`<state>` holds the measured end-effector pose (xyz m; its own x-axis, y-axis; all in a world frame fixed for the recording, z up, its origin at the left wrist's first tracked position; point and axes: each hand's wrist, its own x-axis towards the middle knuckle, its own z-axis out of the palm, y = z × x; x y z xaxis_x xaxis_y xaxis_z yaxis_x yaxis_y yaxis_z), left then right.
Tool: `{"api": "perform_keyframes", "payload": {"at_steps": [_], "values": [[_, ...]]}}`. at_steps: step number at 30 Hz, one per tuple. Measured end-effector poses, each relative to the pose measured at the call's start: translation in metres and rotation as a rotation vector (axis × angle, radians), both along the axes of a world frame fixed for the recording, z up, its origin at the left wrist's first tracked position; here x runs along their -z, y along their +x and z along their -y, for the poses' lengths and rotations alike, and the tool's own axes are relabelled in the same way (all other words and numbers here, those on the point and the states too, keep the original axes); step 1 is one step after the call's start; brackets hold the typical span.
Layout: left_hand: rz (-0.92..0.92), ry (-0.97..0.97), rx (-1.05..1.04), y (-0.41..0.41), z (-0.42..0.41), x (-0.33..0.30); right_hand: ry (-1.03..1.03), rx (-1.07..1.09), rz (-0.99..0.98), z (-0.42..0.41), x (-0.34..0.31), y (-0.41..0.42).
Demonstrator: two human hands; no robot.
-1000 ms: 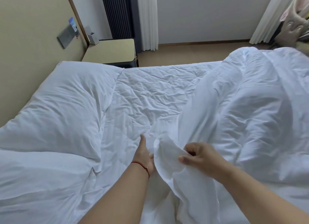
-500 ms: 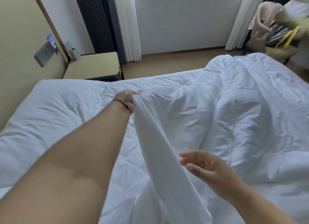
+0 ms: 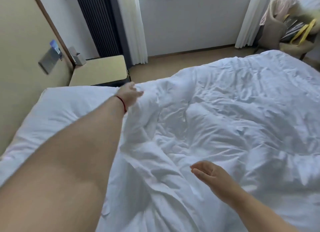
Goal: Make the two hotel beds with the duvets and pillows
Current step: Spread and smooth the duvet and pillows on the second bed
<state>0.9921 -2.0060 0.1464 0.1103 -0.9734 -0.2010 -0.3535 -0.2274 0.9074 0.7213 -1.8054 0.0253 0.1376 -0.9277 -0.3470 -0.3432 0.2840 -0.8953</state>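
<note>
While my right hand point(image 3: 210, 173) hovers released, fingers loosely extended, just above the near part of the crumpled white duvet point(image 3: 233, 121), my left hand point(image 3: 129, 93) reaches far across, fingers spread at the duvet's far-left edge, just beside the pillow point(image 3: 69, 110); its grasp cannot be determined. Far left stands a nightstand point(image 3: 100, 71).

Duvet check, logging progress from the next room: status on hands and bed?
Left hand at duvet top edge, grip unclear. Right hand open, off the cloth. Duvet spread but wrinkled, pillow at the head. Nothing in the way.
</note>
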Motion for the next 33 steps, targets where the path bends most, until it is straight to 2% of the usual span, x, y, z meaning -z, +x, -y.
{"api": "perform_keyframes", "payload": {"at_steps": [3,6,7,9,11,13,15,17,18,19,21,23,26,29,31,33], "values": [[0.135,0.119,0.042,-0.013,-0.044,0.057,0.15,-0.027,-0.157,-0.002,0.012,0.005],[0.213,0.374,0.054,-0.012,-0.084,0.115,0.34,-0.099,-0.477,-0.015,0.035,0.018],[0.166,0.475,0.033,-0.017,-0.108,0.125,0.377,-0.13,-0.536,-0.024,0.042,0.026],[0.05,0.704,-0.006,-0.022,-0.153,0.144,0.379,-0.169,-0.527,-0.041,0.049,0.042],[-0.02,0.851,0.035,-0.021,-0.187,0.15,0.348,-0.167,-0.373,-0.05,0.046,0.062],[-0.169,0.843,0.028,-0.009,-0.207,0.145,0.254,-0.1,-0.122,-0.043,0.026,0.097],[-0.48,0.631,-0.095,0.016,-0.21,0.127,0.151,-0.067,0.129,-0.01,-0.007,0.143],[-0.762,0.394,-0.284,0.057,-0.213,0.094,0.184,-0.158,0.462,0.028,-0.044,0.19],[-0.847,0.317,-0.343,0.079,-0.218,0.076,0.158,-0.246,0.521,0.041,-0.06,0.206],[-0.877,0.277,-0.342,0.103,-0.225,0.061,0.104,-0.327,0.495,0.05,-0.072,0.217],[-0.81,0.291,-0.333,0.138,-0.248,0.046,-0.027,-0.393,0.294,0.053,-0.087,0.224],[-0.687,0.32,-0.387,0.155,-0.275,0.051,-0.095,-0.356,0.115,0.034,-0.076,0.216],[-0.465,0.316,-0.574,0.15,-0.318,0.063,0.007,-0.248,0.02,-0.016,-0.025,0.188],[-0.186,0.333,-0.547,0.135,-0.364,0.078,0.116,-0.062,-0.131,-0.064,0.035,0.165],[-0.232,0.399,-0.469,0.124,-0.39,0.091,0.184,-0.003,-0.258,-0.09,0.055,0.152],[-0.346,0.488,-0.281,0.112,-0.41,0.095,0.219,0.008,-0.281,-0.112,0.064,0.143]]}}
